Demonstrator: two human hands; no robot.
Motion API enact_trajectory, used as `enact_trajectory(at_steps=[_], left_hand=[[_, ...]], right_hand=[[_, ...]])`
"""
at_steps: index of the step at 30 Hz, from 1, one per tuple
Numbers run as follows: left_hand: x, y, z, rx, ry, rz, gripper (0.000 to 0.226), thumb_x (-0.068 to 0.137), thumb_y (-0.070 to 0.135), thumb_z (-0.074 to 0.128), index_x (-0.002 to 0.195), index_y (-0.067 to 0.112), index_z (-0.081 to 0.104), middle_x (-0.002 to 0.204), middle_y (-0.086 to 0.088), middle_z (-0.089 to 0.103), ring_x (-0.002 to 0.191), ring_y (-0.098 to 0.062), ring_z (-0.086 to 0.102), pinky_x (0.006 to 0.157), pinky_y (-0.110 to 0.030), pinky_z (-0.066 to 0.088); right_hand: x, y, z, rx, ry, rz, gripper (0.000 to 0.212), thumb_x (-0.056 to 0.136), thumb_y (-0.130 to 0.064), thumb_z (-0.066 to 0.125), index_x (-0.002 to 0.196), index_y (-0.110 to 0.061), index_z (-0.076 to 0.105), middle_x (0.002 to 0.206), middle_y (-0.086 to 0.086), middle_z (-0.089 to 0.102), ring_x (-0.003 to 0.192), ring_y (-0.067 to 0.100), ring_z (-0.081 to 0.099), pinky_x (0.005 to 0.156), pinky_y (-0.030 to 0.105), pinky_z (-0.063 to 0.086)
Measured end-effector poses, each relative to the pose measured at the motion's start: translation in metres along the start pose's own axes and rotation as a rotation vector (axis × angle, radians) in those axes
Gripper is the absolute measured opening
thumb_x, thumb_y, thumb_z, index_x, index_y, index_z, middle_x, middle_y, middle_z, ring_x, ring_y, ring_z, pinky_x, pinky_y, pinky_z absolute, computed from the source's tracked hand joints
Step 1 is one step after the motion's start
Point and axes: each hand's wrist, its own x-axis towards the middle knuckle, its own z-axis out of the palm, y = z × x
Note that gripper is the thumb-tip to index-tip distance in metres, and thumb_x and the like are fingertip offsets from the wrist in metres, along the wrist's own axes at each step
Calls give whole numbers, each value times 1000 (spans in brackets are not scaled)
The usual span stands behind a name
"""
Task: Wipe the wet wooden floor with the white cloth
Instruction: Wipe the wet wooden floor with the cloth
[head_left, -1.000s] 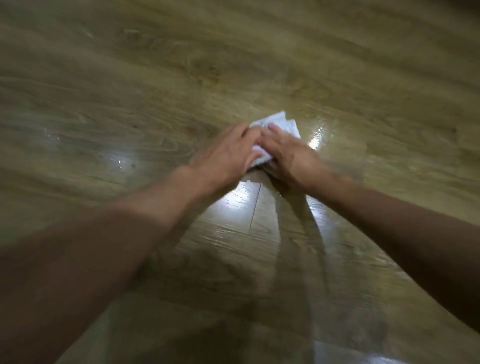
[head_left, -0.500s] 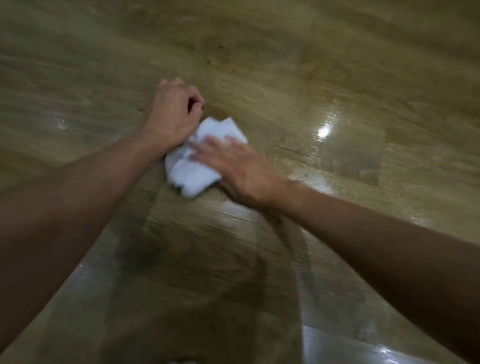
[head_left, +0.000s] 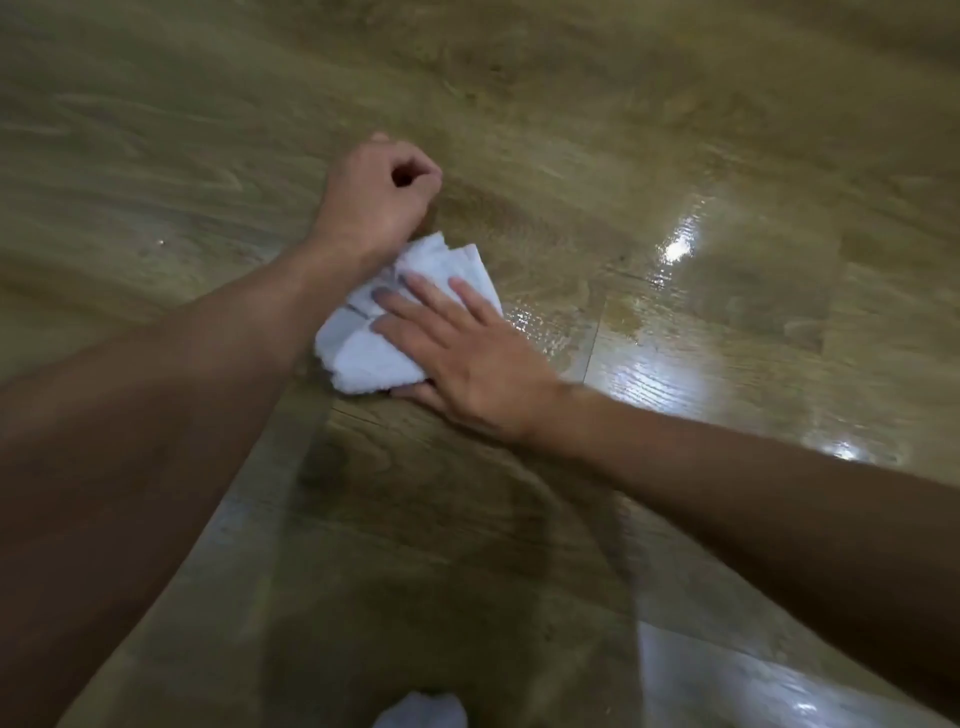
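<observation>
Currently I see the crumpled white cloth (head_left: 363, 358) lying on the wooden floor (head_left: 571, 130), my right hand (head_left: 467, 353) pressing it flat with straight fingers (head_left: 436, 300). My left hand (head_left: 379, 197) sits clenched just beyond it, holding nothing. To the right, wet glare (head_left: 675, 249) shines.

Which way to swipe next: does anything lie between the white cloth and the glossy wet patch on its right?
Nothing visible does. The white cloth, pressed by the right hand, has only wooden floor between it and the wet patch; the left hand is on the far side.
</observation>
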Motion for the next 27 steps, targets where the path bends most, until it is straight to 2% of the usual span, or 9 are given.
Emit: enact_trajectory(at_steps=[2,6,10,12,15,18,21,23,27], left_hand=[[-4,-1,1,64,-18,63,21,87,17,58,100,11,73,99,-8,60,91,-15,58,79,-12,37],[-2,-6,-9,135,-85,148,29,95,18,49,117,11,67,110,-17,61,104,-24,57,90,-21,38],[1,-6,-13,92,-105,112,30,97,15,46,118,9,67,115,-17,62,109,-24,56,94,-24,38],[2,-4,-13,55,-99,82,29,96,13,47,115,7,68,116,-16,63,111,-23,56,94,-20,37],[0,-3,-8,144,-91,86,27,90,12,53,113,10,68,117,-14,58,109,-22,55,91,-14,34],[-4,0,-3,231,-121,130,27,91,14,54,115,10,65,122,-16,51,116,-26,50,101,-24,35],[-6,0,-2,286,-150,162,30,93,17,51,118,7,64,124,-19,48,118,-30,48,104,-32,35],[-6,-1,-3,298,-177,167,31,94,15,47,118,7,64,122,-19,48,115,-30,49,101,-35,38],[-9,3,2,360,-201,159,28,91,12,45,112,4,63,116,-22,46,107,-36,50,93,-44,42]], right_hand=[[5,38,-7,-7,-18,-28,59,99,-49,37,150,-20,28,159,1,23,149,20,12,120,39,4],[27,106,-26,9,85,304,60,98,-48,40,150,-20,27,160,0,21,149,21,12,119,45,11],[46,71,-25,107,110,425,67,93,-53,46,147,-16,31,158,1,23,148,25,10,118,50,7],[32,28,-12,120,79,289,67,92,-52,48,146,-15,32,159,2,22,148,26,9,118,50,7],[-4,-24,3,222,19,-24,59,86,-42,61,138,-19,46,158,1,27,148,24,13,119,46,4],[-12,-7,0,311,-25,-170,46,89,-29,62,131,-14,54,153,6,36,147,24,21,119,42,8],[-2,59,-15,261,40,64,52,92,-27,59,139,-9,46,153,10,35,145,27,26,119,44,15],[7,95,-28,267,89,229,58,91,-32,60,142,-12,42,154,9,33,146,27,22,118,45,16],[-4,70,-20,218,67,307,66,93,-46,53,149,-22,30,159,2,23,148,28,10,117,51,9]])
